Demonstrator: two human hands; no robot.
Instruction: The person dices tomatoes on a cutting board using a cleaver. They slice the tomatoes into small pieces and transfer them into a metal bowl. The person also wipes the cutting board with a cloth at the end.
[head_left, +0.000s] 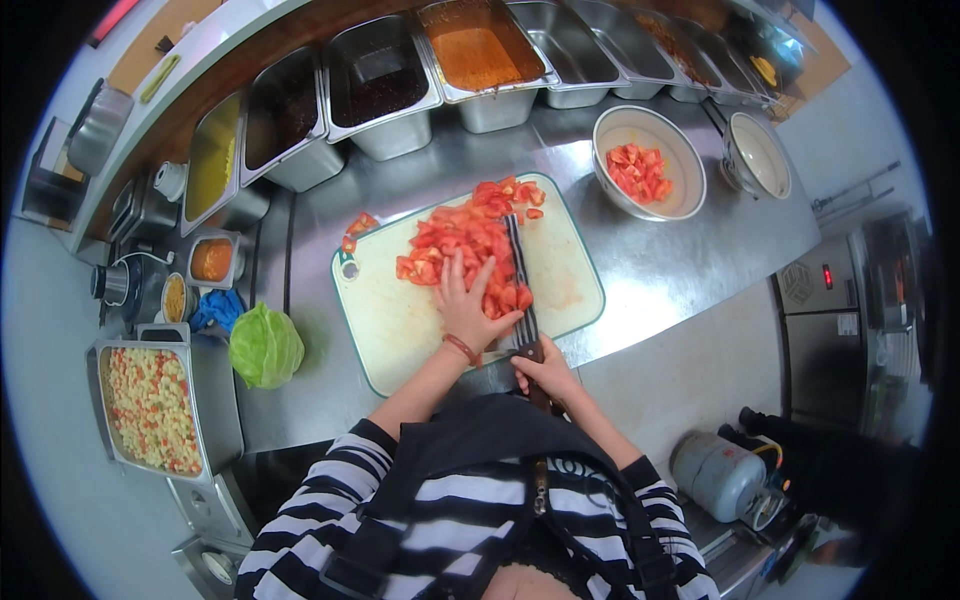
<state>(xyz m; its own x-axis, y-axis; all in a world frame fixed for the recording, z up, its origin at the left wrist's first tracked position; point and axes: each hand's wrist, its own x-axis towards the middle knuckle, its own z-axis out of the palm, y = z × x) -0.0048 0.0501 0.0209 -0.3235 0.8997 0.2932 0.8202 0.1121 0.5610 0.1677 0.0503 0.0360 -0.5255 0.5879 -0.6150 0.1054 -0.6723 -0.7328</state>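
Observation:
A heap of chopped tomato (457, 236) lies on a white cutting board (397, 337) with a green rim. My left hand (469, 300) rests on the near part of the heap, fingers spread, its thumb tip close to the knife blade. My right hand (553, 369) grips the dark handle of a large kitchen knife (525, 300). The blade stretches away from me along the heap's right side, its face showing light and dark stripes. A few tomato pieces (360, 223) are off the board's far left edge. More tomato chunks (639, 172) lie in a white bowl (690, 172) at the right.
Left of the board sits a green cabbage (265, 346). A steel pan (214, 412) of diced vegetables stands beyond it. Deep steel containers (397, 135) line the table's back, several holding sauces. A second bowl (761, 157) is far right. A gas cylinder (716, 472) lies lower right.

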